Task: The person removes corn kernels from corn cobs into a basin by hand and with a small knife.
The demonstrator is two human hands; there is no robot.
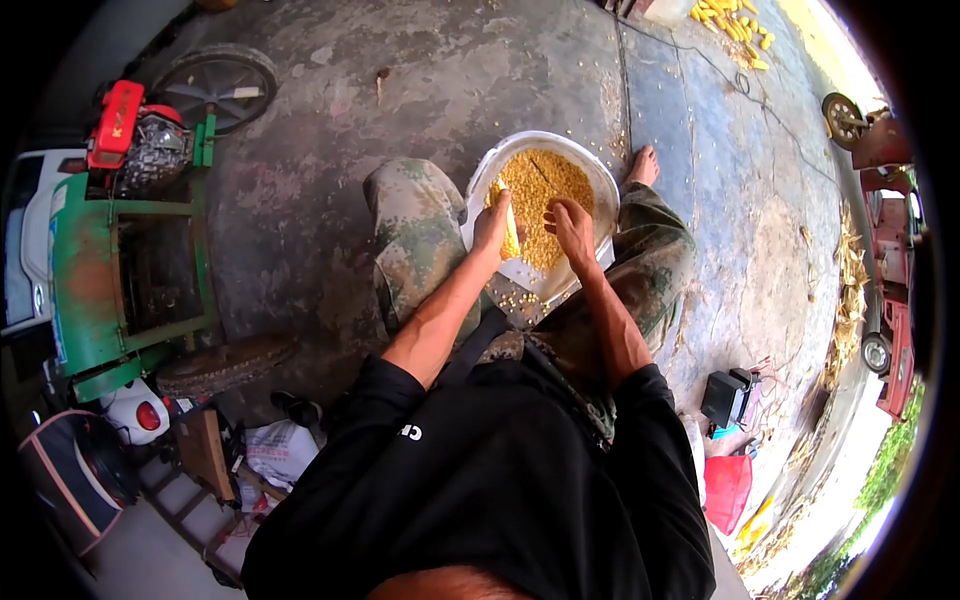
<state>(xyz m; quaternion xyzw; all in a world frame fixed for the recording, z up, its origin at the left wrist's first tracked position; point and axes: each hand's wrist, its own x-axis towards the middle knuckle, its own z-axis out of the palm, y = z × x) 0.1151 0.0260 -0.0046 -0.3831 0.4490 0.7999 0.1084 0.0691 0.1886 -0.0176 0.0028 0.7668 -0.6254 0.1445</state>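
Between my knees stands a wide pale basin (478, 180) full of loose yellow corn kernels (560, 180). My left hand (491, 226) is wrapped around a corn cob (511, 236), held upright over the basin's left side. To the right of the cob, my right hand (571, 232) hovers above the kernels, apart from the cob. Its fingers are curled in, and what they hold, if anything, cannot be made out. A thin dark stick-like thing (541, 172) lies among the kernels.
Scattered kernels (520, 300) lie on the floor before the basin. A green machine (90, 275) with a red engine (118, 125) stands at left. Corn cobs (735, 25) are heaped at top right. A black box (724, 398) and red bag (728, 490) sit at lower right.
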